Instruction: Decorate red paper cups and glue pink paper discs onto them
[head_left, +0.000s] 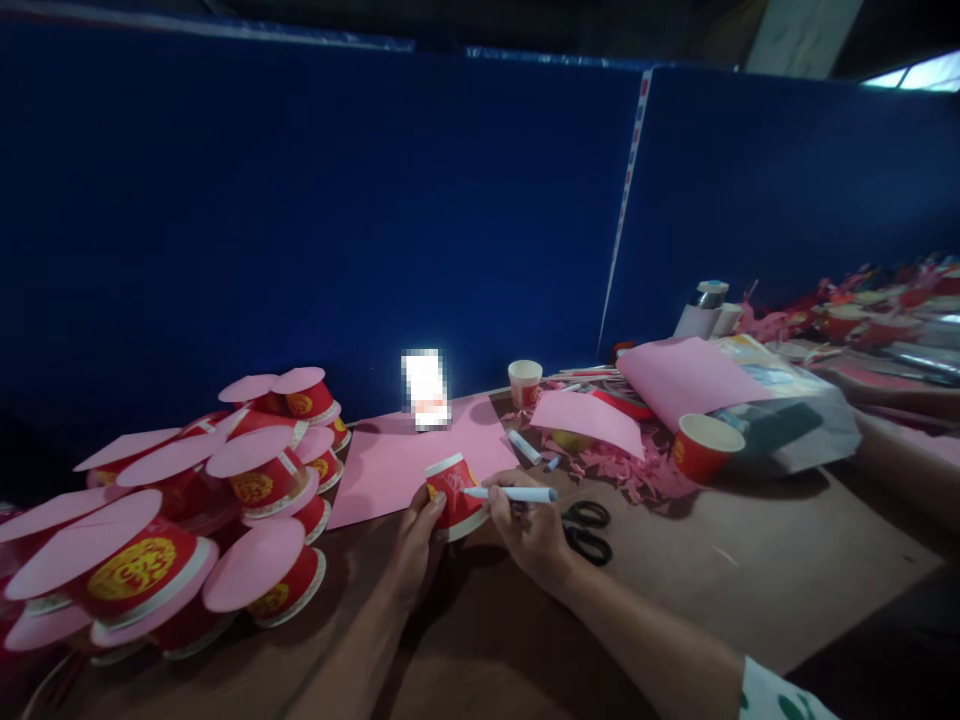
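My left hand (421,530) is closed round the side of a red paper cup (457,515), which is tilted above the brown table. Between the fingers and thumb of my right hand (531,530) is a white marker pen (536,494), its tip at the cup's wall. Thin pale lines show on the red there. A marker cap (553,464) and another white marker (524,447) lie just beyond. Black-handled scissors (589,530) rest right of my right hand, their blades hidden.
Several red cups topped with pink paper discs (255,465) are stacked at left. A pink sheet (420,460) lies behind my hands. Pink scraps (637,480), a red cup (707,447) and a plastic bag (814,415) are at right, near another person's arm (907,460). A blue partition (322,200) stands behind.
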